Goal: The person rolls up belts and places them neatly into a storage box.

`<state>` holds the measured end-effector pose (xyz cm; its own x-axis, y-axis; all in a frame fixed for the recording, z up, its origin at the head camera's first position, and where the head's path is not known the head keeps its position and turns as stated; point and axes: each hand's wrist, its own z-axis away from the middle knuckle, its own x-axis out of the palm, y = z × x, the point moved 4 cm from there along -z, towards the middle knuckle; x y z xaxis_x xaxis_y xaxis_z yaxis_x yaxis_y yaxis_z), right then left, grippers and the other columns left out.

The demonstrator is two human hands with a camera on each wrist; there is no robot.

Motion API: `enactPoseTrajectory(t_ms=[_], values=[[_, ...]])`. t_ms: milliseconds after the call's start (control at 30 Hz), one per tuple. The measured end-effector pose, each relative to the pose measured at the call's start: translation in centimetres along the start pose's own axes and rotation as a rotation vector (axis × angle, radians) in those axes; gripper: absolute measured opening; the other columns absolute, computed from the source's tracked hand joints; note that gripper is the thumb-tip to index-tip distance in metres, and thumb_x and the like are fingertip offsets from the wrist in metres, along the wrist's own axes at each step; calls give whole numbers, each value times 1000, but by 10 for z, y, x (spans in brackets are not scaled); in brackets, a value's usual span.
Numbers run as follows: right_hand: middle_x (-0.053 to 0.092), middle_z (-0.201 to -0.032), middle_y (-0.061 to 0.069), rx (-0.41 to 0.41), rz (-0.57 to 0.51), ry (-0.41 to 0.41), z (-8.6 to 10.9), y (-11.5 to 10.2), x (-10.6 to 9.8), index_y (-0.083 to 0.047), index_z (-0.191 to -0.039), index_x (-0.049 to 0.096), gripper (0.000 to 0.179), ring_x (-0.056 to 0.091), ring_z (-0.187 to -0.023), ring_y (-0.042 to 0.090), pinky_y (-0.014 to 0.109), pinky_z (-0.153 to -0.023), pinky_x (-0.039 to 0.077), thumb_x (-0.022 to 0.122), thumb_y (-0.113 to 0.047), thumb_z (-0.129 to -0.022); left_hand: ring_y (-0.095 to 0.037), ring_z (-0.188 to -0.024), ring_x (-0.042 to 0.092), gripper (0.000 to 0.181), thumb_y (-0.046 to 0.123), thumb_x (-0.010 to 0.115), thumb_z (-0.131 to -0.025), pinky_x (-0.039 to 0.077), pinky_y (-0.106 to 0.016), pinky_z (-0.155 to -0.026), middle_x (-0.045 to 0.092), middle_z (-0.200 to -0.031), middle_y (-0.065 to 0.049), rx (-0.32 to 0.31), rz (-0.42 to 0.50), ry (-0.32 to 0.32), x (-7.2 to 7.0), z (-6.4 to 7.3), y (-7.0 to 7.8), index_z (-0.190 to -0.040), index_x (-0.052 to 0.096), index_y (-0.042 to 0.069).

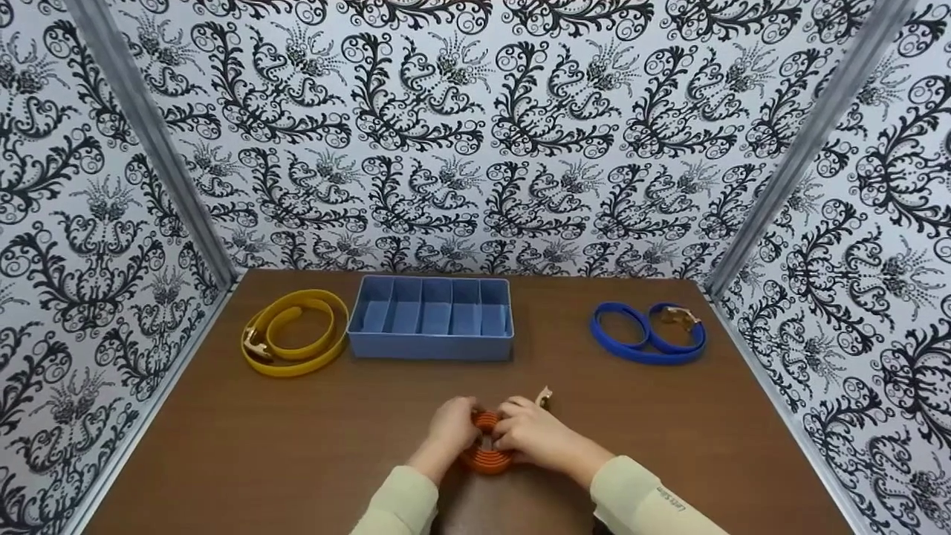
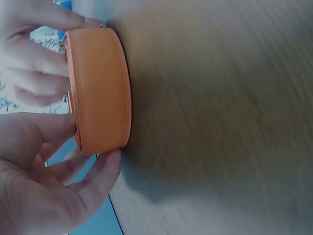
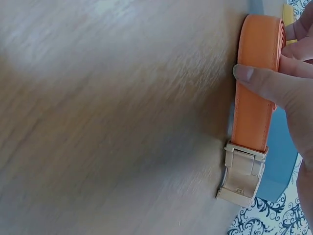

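Note:
An orange belt, wound into a tight coil of several layers, stands on its edge on the brown table near the front. My left hand grips the coil's left side, thumb and fingers around the band. On the other side my right hand pinches the band, its thumb flat on the outer layer. The belt's gold buckle sticks out from the coil past the right hand, away from me. Fingers hide part of the coil's inside.
A blue-grey box with several compartments stands at the back. Left of it lies a coiled yellow belt; a blue belt lies looped at the back right. Patterned walls enclose the table.

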<state>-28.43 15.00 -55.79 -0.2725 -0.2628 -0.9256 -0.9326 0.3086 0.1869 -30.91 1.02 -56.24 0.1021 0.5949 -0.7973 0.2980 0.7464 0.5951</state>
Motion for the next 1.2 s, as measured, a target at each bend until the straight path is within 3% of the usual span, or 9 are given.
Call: enactPoseTrajectory(t_ms=[167,333,467,700,900,1067,1200], values=[[65,-79,-13,13,21,7,-3,2,2,-25,-81,77,22,52,-82,15,35,-84,41,84,-26,-60,-29,-80,64,24,2,82,-71,52,-40,-71,69,-85,-9,-74,64,50,0,0,-7,-93,70,1],[61,-71,-13,42,53,-14,-5,4,3,-24,-75,74,27,48,-76,16,36,-82,41,87,-31,-52,-30,-77,64,26,3,81,-69,52,-42,-68,69,-83,-10,-119,56,113,3,2,-3,-92,69,2],[61,-70,-13,58,70,-43,-5,5,5,-23,-73,71,27,47,-77,16,36,-82,41,88,-33,-53,-31,-74,63,23,0,77,-68,51,-43,-66,67,-80,-11,-125,29,151,6,3,1,-89,68,1],[67,-82,-11,90,3,-83,0,8,1,-22,-82,76,28,56,-97,20,44,-93,42,88,-29,-57,-33,-83,64,27,-6,72,-69,52,-44,-74,67,-87,-13,-155,29,99,7,-1,0,-95,68,0],[69,-91,-12,67,-39,-78,2,7,-4,-23,-92,77,31,56,-105,23,47,-97,40,88,-23,-64,-33,-88,65,28,-11,66,-71,52,-44,-77,69,-91,-12,-84,-17,46,5,-4,2,-96,70,2],[68,-83,-11,43,-20,-45,-1,5,-4,-21,-83,76,24,58,-99,22,45,-95,42,88,-22,-63,-30,-86,65,27,-12,67,-72,52,-42,-74,70,-90,-10,-9,-54,36,5,-4,6,-94,72,4],[66,-77,-11,43,-12,-33,-2,4,-1,-20,-77,74,20,57,-91,19,43,-95,42,87,-22,-61,-31,-87,66,28,-11,67,-74,53,-42,-74,70,-93,-12,17,-5,55,6,-3,3,-99,72,2]])
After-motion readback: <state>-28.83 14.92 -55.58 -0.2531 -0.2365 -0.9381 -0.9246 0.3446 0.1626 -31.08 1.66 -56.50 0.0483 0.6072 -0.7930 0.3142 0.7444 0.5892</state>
